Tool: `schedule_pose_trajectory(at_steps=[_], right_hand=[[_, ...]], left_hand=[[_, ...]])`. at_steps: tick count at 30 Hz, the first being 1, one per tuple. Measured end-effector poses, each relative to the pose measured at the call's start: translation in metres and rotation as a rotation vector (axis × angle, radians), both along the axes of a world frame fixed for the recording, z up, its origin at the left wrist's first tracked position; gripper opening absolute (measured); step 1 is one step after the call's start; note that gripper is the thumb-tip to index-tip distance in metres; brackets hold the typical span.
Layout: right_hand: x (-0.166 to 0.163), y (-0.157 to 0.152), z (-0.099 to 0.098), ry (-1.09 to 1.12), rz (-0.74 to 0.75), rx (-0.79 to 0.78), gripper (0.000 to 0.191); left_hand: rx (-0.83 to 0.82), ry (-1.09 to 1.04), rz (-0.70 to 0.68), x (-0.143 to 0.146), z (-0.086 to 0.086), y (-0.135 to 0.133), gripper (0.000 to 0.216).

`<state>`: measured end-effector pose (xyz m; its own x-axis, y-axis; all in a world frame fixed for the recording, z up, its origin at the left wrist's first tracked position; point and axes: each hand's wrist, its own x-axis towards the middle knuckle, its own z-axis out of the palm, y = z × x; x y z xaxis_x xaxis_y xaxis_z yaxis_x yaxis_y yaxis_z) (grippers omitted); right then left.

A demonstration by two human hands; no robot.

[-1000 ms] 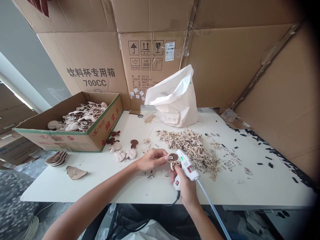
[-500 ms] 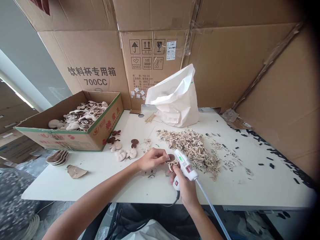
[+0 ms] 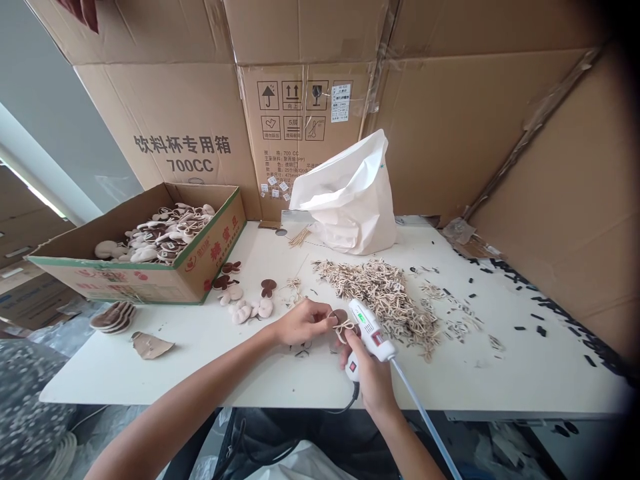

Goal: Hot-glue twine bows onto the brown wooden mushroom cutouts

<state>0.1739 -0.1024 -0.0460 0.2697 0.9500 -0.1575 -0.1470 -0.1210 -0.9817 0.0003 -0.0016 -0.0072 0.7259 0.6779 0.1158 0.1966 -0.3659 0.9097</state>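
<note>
My left hand (image 3: pixel 304 322) pinches a small brown, rounded felt piece (image 3: pixel 340 315) between thumb and fingertips. Across that piece lies a cream cord bow (image 3: pixel 345 327). Wrapped around a white hot glue gun (image 3: pixel 369 327) is my right hand (image 3: pixel 374 377); its thumb tip also meets the lower edge of the bow piece. The gun has a green display, and a long translucent glue stick (image 3: pixel 420 403) runs from its rear. Its nozzle points up and left, close beside the felt piece. Left of my hands lie brown felt pieces (image 3: pixel 269 287) and cream puffy pieces (image 3: pixel 241 313).
A heap of small cord bows (image 3: pixel 380 290) spreads behind the gun. An open carton (image 3: pixel 125 283) of finished-looking felt pieces stands left. A white bag (image 3: pixel 360 213) stands at the back, before cardboard walls (image 3: pixel 450 133). Black bits (image 3: pixel 541 331) are scattered right. Stacked felt shapes (image 3: pixel 114 316) lie front left.
The view has shifted very slightly. Both hands keep almost the same pose, with the felt piece and glue gun still held close together.
</note>
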Motion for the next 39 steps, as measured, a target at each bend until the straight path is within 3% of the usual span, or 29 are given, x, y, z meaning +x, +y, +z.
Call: schedule_pose_trajectory(at_steps=[13, 24, 39], right_hand=[[-0.0003, -0.0007, -0.0002, -0.012, -0.007, 0.018, 0.039], [-0.0019, -0.0015, 0.0022, -0.018, -0.006, 0.006, 0.037], [0.0009, 0.0001, -0.0038, -0.039, 0.015, -0.006, 0.039]], left_hand=[[0.071, 0.003, 0.034, 0.0005, -0.0001, 0.0003, 0.045], [-0.097, -0.078, -0.103, -0.001, 0.0086, -0.0047, 0.058], [-0.029, -0.053, -0.047, 0.0008, 0.0022, -0.0012, 0.057]])
